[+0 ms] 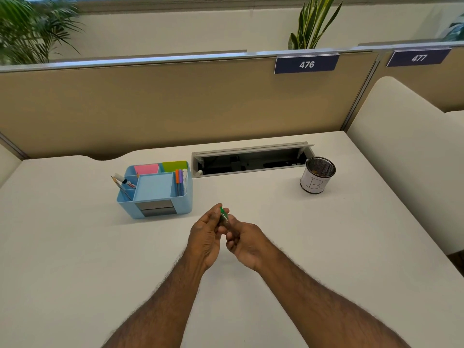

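Observation:
Both hands meet above the middle of the white desk [75, 247] around a green pen [223, 215]. My left hand [204, 234] pinches its upper green end between thumb and fingertips. My right hand [244, 243] grips the lower, darker part of the barrel, which its fingers mostly hide. A light-blue desk organizer [155, 189] stands to the left beyond my hands, holding pink and green sticky notes, an orange pen, a purple pen, a pencil and a white marker. A black mesh cup [317, 175] with a white label marked "B" stands at the right.
An open cable tray [251, 159] is set into the desk behind the organizer and cup. A tan partition [175, 101] with number plates 476 and 477 runs along the back. A cream panel [401, 159] borders the right side. Plants rise behind the partition.

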The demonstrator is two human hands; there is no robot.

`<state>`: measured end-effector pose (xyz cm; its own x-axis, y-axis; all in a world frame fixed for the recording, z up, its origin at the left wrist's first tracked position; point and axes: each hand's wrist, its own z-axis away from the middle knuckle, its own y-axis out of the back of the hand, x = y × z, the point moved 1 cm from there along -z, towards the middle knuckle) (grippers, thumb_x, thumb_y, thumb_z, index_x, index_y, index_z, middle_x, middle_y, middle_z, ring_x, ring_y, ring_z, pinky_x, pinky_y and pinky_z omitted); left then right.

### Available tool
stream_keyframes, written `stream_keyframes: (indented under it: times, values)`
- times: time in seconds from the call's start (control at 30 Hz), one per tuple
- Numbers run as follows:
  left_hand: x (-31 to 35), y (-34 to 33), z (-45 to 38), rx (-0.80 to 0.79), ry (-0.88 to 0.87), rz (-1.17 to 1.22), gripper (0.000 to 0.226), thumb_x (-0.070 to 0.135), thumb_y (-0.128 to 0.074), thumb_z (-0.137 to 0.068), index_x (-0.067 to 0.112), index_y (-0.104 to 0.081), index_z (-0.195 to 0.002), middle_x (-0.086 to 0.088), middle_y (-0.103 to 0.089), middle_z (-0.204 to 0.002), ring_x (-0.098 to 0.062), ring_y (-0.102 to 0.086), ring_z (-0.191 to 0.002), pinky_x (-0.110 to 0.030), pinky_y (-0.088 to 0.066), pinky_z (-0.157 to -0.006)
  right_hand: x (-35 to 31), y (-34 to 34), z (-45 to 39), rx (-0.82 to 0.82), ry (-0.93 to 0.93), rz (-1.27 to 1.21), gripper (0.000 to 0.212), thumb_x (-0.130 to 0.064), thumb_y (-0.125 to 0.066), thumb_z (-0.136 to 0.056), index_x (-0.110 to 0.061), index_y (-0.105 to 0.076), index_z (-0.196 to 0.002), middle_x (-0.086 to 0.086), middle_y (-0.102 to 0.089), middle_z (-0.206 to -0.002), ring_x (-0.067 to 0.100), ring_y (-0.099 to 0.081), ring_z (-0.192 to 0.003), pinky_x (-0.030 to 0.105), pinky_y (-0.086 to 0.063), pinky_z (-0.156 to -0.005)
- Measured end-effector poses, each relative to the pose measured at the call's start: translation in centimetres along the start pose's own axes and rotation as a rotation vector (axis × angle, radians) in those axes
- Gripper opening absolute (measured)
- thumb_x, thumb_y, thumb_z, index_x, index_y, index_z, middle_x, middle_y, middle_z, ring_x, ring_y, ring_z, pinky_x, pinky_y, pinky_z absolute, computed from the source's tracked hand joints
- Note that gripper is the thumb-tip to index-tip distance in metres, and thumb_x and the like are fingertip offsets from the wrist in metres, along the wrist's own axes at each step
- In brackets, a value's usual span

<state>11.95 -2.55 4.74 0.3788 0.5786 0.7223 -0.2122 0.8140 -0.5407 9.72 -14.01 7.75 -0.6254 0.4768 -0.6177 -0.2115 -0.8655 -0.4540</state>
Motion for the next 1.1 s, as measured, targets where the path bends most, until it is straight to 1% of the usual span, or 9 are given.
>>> stream_keyframes:
  times: [0.13,0.3,0.43,0.6,0.7,0.8,0.9,1.0,1.1]
  values:
    - [0.9,-0.2,0.1,-0.039,-0.004,0.025,0.035,0.028,-0.065,-0.075,0.015,-0.071,-0.107,-0.008,-0.076,-0.103,-0.020,-0.070,-0.096,-0.033,-0.059,-0.081,-0.5,-0.8,0.0,-0.109,-0.138,-0.233,0.026,-0.030,-0.057,-0.096,-0.008,-0.068,-0.104,0.006,-0.066,-0.067,0.004,-0.047,-0.038,0.018,-0.038,-0.036]
    - [1.2,-0.2,0.7,-0.081,0.027,0.065,0.034,0.037,-0.064,-0.077,0.022,-0.072,-0.107,-0.007,-0.074,-0.111,-0.018,-0.072,-0.080,-0.034,-0.060,-0.057,-0.5,-1.5,0.1,-0.240,-0.196,-0.355,0.025,-0.032,-0.054,-0.097,-0.011,-0.064,-0.106,0.004,-0.062,-0.058,0.004,-0.044,-0.034,0.017,-0.037,-0.034]
    - [1.8,0.3,0.8,-0.126,-0.007,0.070,0.030,0.036,-0.062,-0.080,0.024,-0.074,-0.104,-0.005,-0.073,-0.116,-0.020,-0.072,-0.098,-0.036,-0.060,-0.071,-0.4,-1.7,0.0,-0.275,-0.178,-0.267,0.033,-0.036,-0.055,-0.096,-0.007,-0.067,-0.103,0.005,-0.064,-0.065,0.005,-0.049,-0.041,0.017,-0.042,-0.039]
    - [4.4,2.6,0.2,-0.057,-0.066,0.032,0.027,0.020,-0.051,-0.095,0.018,-0.067,-0.116,-0.010,-0.069,-0.122,-0.023,-0.066,-0.112,-0.032,-0.052,-0.093,-1.5,-3.6,-2.0,-0.161,-0.031,0.213,0.031,-0.033,-0.050,-0.099,-0.010,-0.067,-0.109,0.003,-0.068,-0.086,0.011,-0.055,-0.073,0.025,-0.044,-0.066]
    - [6.6,4.0,-0.6,0.263,-0.212,-0.369,0.033,0.026,-0.054,-0.095,0.013,-0.060,-0.124,-0.007,-0.063,-0.129,-0.018,-0.058,-0.116,-0.032,-0.045,-0.101,-2.9,-5.9,-3.8,-0.080,0.120,0.536,0.022,-0.022,-0.051,-0.097,-0.010,-0.062,-0.112,0.007,-0.067,-0.107,0.013,-0.055,-0.087,0.028,-0.042,-0.075]
    - [8.4,5.7,-0.9,0.606,-0.480,-1.024,0.036,0.027,-0.051,-0.096,0.007,-0.060,-0.125,-0.013,-0.062,-0.128,-0.025,-0.056,-0.120,-0.029,-0.049,-0.090,-3.8,-8.5,-5.7,0.007,0.276,0.731,0.015,-0.017,-0.056,-0.094,-0.014,-0.059,-0.108,0.007,-0.064,-0.112,0.014,-0.055,-0.090,0.022,-0.044,-0.067]
    - [9.5,7.5,-1.3,0.567,-0.614,-1.353,0.036,0.020,-0.056,-0.093,0.005,-0.062,-0.125,-0.013,-0.061,-0.133,-0.027,-0.053,-0.127,-0.038,-0.046,-0.101,-4.2,-11.1,-7.8,0.019,0.501,0.893,0.019,-0.015,-0.059,-0.092,-0.017,-0.059,-0.111,0.005,-0.064,-0.116,0.017,-0.058,-0.099,0.017,-0.045,-0.065]
    - [9.2,8.9,-1.7,0.473,-0.587,-1.674,0.042,0.026,-0.055,-0.092,0.010,-0.058,-0.131,-0.009,-0.053,-0.143,-0.025,-0.045,-0.135,-0.039,-0.035,-0.113,-3.9,-13.3,-9.8,0.055,0.724,1.199,0.027,-0.020,-0.061,-0.090,-0.018,-0.063,-0.117,0.006,-0.064,-0.121,0.027,-0.054,-0.113,0.037,-0.049,-0.091]
    - [8.5,10.0,-2.0,0.397,-0.531,-1.781,0.053,0.037,-0.047,-0.095,0.017,-0.042,-0.144,-0.002,-0.039,-0.154,-0.020,-0.032,-0.144,-0.037,-0.022,-0.119,-3.0,-15.5,-11.7,0.071,0.852,1.397,0.033,-0.031,-0.063,-0.089,-0.025,-0.064,-0.121,0.003,-0.059,-0.121,0.025,-0.046,-0.116,0.038,-0.037,-0.095]
